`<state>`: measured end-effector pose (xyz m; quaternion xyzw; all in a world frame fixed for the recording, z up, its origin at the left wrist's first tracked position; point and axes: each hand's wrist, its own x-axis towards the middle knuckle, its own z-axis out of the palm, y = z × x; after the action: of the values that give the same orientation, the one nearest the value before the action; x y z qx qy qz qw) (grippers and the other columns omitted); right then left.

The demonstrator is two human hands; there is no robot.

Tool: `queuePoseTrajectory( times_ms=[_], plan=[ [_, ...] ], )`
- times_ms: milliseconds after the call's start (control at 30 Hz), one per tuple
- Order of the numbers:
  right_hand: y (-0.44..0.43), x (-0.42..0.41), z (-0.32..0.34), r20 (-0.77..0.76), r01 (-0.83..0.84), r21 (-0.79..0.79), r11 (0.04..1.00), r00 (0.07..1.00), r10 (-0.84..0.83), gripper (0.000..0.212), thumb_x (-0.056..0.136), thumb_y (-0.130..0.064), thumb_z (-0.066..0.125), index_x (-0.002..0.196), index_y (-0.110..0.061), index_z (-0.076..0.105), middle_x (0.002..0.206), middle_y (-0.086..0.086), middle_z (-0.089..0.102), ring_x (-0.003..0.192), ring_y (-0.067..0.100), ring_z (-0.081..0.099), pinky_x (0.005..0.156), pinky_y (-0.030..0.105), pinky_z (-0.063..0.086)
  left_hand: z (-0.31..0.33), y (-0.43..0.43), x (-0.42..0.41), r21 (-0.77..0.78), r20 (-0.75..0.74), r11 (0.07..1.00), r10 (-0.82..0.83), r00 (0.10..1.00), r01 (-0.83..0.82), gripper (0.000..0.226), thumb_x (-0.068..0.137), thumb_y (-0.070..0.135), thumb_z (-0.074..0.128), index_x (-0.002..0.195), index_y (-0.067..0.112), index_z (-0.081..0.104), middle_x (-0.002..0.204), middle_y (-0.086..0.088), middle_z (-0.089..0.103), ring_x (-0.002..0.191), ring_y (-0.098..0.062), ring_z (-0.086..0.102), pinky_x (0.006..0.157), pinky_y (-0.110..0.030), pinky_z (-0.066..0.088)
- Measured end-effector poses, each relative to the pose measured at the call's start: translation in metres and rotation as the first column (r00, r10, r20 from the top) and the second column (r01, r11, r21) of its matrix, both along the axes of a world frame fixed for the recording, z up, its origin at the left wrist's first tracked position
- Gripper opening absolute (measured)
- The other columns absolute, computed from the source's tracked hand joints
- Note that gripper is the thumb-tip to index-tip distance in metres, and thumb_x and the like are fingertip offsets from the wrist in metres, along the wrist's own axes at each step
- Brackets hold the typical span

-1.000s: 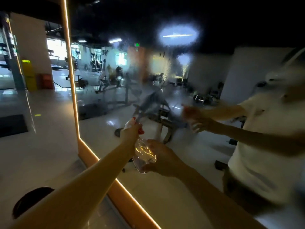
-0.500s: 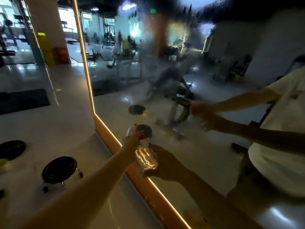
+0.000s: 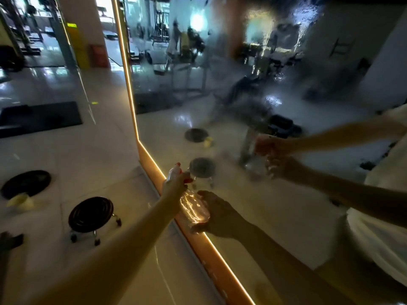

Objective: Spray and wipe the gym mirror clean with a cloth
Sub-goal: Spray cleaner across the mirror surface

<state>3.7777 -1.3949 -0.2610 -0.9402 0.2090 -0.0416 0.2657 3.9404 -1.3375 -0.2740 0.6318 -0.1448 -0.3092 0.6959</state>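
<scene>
My left hand (image 3: 176, 186) grips the red-and-white trigger head of a clear spray bottle (image 3: 193, 209), and my right hand (image 3: 220, 214) holds the bottle's body from below. The nozzle points at the gym mirror (image 3: 286, 89), which stands just in front of the bottle. Fine spray and running droplets cover the glass across its upper and middle parts. The mirror shows my two arms and white shirt on the right. A pale yellow thing (image 3: 19, 201), perhaps the cloth, lies on the floor at the far left.
The mirror's orange lit frame (image 3: 152, 160) runs diagonally down to the bottom edge. A black rolling stool (image 3: 90, 214) stands left of my arm. A black weight plate (image 3: 25, 183) and a dark floor mat (image 3: 39, 117) lie farther left on the pale tiles.
The view has tipped down and moved closer to the mirror's lower edge, so the stool and plate have come into sight. Both hands keep hold of the bottle.
</scene>
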Motion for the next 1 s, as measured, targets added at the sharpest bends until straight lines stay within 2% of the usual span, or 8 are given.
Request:
queuePoseTrajectory(
  times_ms=[167,267,333,467,700,800,900,1000],
  plan=[
    [-0.021,0.033,0.012,0.075,-0.082,-0.049,0.995,0.993,0.086,0.097,0.079,-0.051,0.087,0.155,-0.018,0.036,0.148,0.002,0.052,0.131,0.02,0.053,0.111,0.032,0.044,0.016,-0.019,0.031,-0.064,0.0,0.991,0.119,0.993,-0.119,0.042,0.106,0.016,0.056,0.148,0.015,0.051,0.105,-0.008,0.067,0.089,-0.019,0.066,0.097,-0.04,0.055],
    [-0.033,0.049,0.017,0.115,-0.08,-0.068,0.994,0.989,0.088,0.097,0.077,-0.054,0.087,0.154,-0.021,0.037,0.147,0.0,0.054,0.13,0.019,0.055,0.109,0.031,0.046,0.032,-0.029,0.044,-0.096,-0.008,0.985,0.144,0.99,-0.144,0.041,0.106,0.017,0.056,0.147,0.015,0.053,0.097,-0.008,0.064,0.083,-0.018,0.058,0.088,-0.037,0.053],
    [-0.041,0.057,0.024,0.124,-0.087,-0.096,0.992,0.987,0.099,0.095,0.079,-0.054,0.086,0.154,-0.022,0.037,0.145,-0.002,0.053,0.128,0.013,0.053,0.107,0.024,0.042,0.042,-0.035,0.054,-0.094,0.032,0.989,0.118,0.992,-0.115,0.045,0.105,0.018,0.058,0.149,0.018,0.05,0.095,-0.007,0.062,0.085,-0.018,0.059,0.083,-0.032,0.053],
    [-0.054,0.072,0.045,0.177,-0.063,-0.095,0.993,0.981,0.08,0.094,0.076,-0.049,0.088,0.151,-0.022,0.038,0.144,-0.003,0.05,0.127,0.015,0.051,0.109,0.038,0.047,0.067,-0.045,0.068,-0.131,0.089,0.989,0.076,0.993,-0.064,0.051,0.104,0.022,0.061,0.153,0.02,0.047,0.108,-0.007,0.073,0.102,-0.024,0.071,0.082,-0.031,0.052],
    [-0.064,0.107,0.083,0.254,0.017,-0.12,0.993,0.967,0.014,0.089,0.074,-0.049,0.088,0.147,-0.026,0.043,0.14,-0.008,0.054,0.119,0.011,0.058,0.1,0.035,0.054,0.113,-0.067,0.097,-0.259,0.037,0.96,0.122,0.992,-0.109,0.016,0.101,0.023,0.064,0.112,0.035,0.063,0.106,-0.014,0.07,0.099,-0.027,0.069,0.086,-0.036,0.053],
    [-0.064,0.121,0.103,0.313,0.062,-0.144,0.988,0.95,-0.014,0.085,0.078,-0.042,0.089,0.148,-0.023,0.044,0.14,-0.005,0.056,0.12,0.012,0.058,0.097,0.024,0.046,0.135,-0.075,0.114,-0.295,0.058,0.953,0.089,0.994,-0.068,0.021,0.101,0.026,0.063,0.122,0.028,0.065,0.097,-0.01,0.067,0.088,-0.021,0.065,0.083,-0.034,0.053],
    [-0.063,0.141,0.12,0.344,0.117,-0.152,0.982,0.937,-0.058,0.091,0.078,-0.043,0.089,0.152,-0.025,0.039,0.146,-0.005,0.051,0.126,0.011,0.053,0.102,0.024,0.044,0.159,-0.079,0.136,-0.324,0.169,0.946,0.023,0.985,0.033,0.016,0.099,0.019,0.065,0.105,0.033,0.065,0.079,-0.001,0.063,0.075,-0.016,0.061,0.073,-0.031,0.052],
    [-0.064,0.163,0.139,0.375,0.168,-0.136,0.976,0.921,-0.106,0.092,0.079,-0.046,0.088,0.153,-0.027,0.037,0.148,-0.006,0.05,0.13,0.013,0.053,0.107,0.027,0.043,0.19,-0.078,0.153,-0.354,0.283,0.923,-0.049,0.958,0.152,0.013,0.099,0.024,0.065,0.101,0.036,0.062,0.087,-0.003,0.064,0.082,-0.016,0.063,0.076,-0.033,0.051]
  ],
)
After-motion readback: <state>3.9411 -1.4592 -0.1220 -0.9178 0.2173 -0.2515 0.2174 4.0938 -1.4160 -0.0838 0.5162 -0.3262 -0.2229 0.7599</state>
